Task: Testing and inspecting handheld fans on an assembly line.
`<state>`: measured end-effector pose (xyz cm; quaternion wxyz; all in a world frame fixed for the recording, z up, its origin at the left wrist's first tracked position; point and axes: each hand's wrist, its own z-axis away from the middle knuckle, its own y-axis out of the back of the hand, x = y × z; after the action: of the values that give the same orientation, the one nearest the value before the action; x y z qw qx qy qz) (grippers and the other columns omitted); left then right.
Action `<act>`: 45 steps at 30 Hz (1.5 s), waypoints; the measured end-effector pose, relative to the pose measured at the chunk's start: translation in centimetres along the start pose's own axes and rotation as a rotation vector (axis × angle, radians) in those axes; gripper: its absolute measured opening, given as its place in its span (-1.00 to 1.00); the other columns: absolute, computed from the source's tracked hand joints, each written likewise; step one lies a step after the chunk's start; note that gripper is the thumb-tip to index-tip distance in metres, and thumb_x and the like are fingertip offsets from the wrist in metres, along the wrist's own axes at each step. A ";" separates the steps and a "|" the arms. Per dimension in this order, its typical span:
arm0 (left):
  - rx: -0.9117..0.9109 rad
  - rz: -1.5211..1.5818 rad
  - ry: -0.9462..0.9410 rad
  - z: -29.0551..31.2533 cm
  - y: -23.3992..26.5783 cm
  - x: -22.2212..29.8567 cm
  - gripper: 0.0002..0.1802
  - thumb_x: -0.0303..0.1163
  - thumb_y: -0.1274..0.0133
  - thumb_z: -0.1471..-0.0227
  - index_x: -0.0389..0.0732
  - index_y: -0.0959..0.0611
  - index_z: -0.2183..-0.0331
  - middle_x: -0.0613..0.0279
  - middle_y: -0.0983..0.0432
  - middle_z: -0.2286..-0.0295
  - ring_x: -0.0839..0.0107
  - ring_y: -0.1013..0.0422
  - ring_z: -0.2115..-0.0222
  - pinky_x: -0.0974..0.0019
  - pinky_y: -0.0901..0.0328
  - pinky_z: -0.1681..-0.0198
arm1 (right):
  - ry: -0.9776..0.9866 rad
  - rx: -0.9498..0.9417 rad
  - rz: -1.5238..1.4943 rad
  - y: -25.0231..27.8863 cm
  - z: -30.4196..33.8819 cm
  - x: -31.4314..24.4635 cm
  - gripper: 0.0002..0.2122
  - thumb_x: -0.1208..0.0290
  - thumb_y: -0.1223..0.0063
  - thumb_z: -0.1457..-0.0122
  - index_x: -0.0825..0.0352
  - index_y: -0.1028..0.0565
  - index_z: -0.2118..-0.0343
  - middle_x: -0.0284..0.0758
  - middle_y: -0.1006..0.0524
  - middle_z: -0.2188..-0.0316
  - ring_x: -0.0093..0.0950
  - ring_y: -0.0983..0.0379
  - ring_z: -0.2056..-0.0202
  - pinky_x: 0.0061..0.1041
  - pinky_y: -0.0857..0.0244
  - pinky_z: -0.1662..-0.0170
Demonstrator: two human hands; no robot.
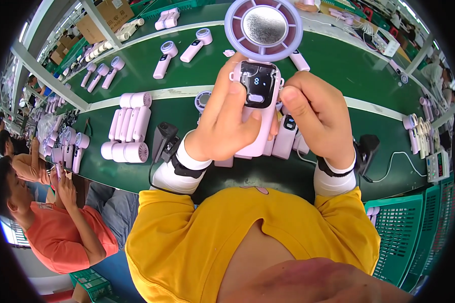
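In front of me my left hand is wrapped round a lilac handheld fan, its thumb on the front and fingertips showing past the handle. The fan is upright, its round head with a silver centre at the top. A lit digit shows on its black display panel. My right hand is closed beside the panel's right edge, thumb and forefinger curled together. Whether it pinches anything is hidden. Below the held fan, several more lilac fans lie on the green table, partly covered by my hands.
Stacked lilac fans lie at the left, with single fans farther back. A white cable runs to a small meter box at the right. Green crates stand at lower right. A person in orange sits at the left.
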<state>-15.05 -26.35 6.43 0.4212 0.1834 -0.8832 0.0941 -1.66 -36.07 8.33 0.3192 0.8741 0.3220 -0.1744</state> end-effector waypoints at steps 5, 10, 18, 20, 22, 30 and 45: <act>0.004 -0.077 -0.027 -0.4 0.2 0.1 -0.40 -0.71 0.31 0.15 -0.37 0.01 -0.01 -0.05 -0.25 0.30 0.38 -0.36 0.59 0.33 -0.31 0.50 | -0.007 -0.057 -0.088 -0.2 -0.2 0.3 -0.81 0.41 0.18 -0.12 0.37 -0.33 0.57 -0.35 -0.34 0.74 -0.45 -0.28 0.68 -0.56 -0.14 0.60; -0.036 -0.062 -0.012 -0.3 0.3 -0.3 -0.43 -0.65 0.29 0.09 -0.29 0.00 -0.01 0.00 -0.26 0.33 0.40 -0.35 0.60 0.31 -0.30 0.54 | -0.122 -0.082 -0.136 0.0 0.1 -0.2 -0.82 0.40 0.16 -0.12 0.37 -0.34 0.55 -0.38 -0.36 0.72 -0.54 -0.29 0.67 -0.61 -0.14 0.60; 0.209 0.390 0.070 0.3 0.7 2.3 -0.37 -0.25 0.05 0.03 -0.28 -0.07 0.01 -0.04 -0.28 0.28 0.36 -0.34 0.60 0.30 -0.27 0.61 | -0.157 0.350 -0.250 3.4 1.3 -1.6 -0.93 0.53 0.04 -0.04 0.41 -0.41 0.46 -0.43 -0.41 0.59 -0.73 -0.22 0.60 -0.75 -0.07 0.56; 0.613 0.333 -0.058 1.0 -1.7 5.2 -0.57 -0.20 0.18 0.02 -0.31 -0.22 0.19 0.11 -0.33 0.54 0.44 -0.26 0.68 0.49 -0.17 0.67 | -0.102 0.517 -0.251 4.5 1.6 -1.4 -0.94 0.54 0.04 -0.03 0.42 -0.42 0.47 -0.42 -0.41 0.57 -0.74 -0.20 0.60 -0.77 -0.04 0.54; 0.191 -0.346 -0.601 4.2 0.0 4.8 -0.49 -0.21 -0.06 0.12 -0.20 -0.26 0.16 0.13 -0.30 0.26 0.28 -0.31 0.57 0.30 -0.26 0.57 | -0.047 0.702 -0.240 5.0 1.9 -0.9 -0.94 0.55 0.03 -0.02 0.43 -0.42 0.47 -0.40 -0.42 0.54 -0.75 -0.18 0.59 -0.80 -0.02 0.52; 0.708 0.274 -0.554 6.6 -4.2 6.8 -0.74 -0.33 0.06 0.16 -0.21 -0.32 0.37 0.17 -0.34 0.55 0.44 -0.29 0.61 0.41 -0.20 0.57 | -0.013 0.791 -0.115 5.1 1.7 -1.2 -0.84 0.51 0.18 -0.08 0.53 -0.38 0.41 -0.43 -0.24 0.66 -0.71 0.06 0.68 -0.69 0.21 0.61; 0.249 -0.463 0.528 -5.7 17.1 -13.5 -0.62 -0.50 -0.01 0.27 -0.39 -0.39 0.29 0.08 -0.43 0.46 0.40 -0.39 0.48 0.43 -0.27 0.46 | 0.190 0.683 -0.401 9.3 3.6 -0.3 -0.79 0.48 0.28 -0.11 0.57 -0.34 0.36 -0.43 -0.12 0.76 -0.68 0.06 0.71 -0.65 0.22 0.63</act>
<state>-10.07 -5.57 -0.69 0.6191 0.3976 -0.6610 0.1472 4.01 -44.07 9.94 -0.0612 0.8620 0.4377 -0.2484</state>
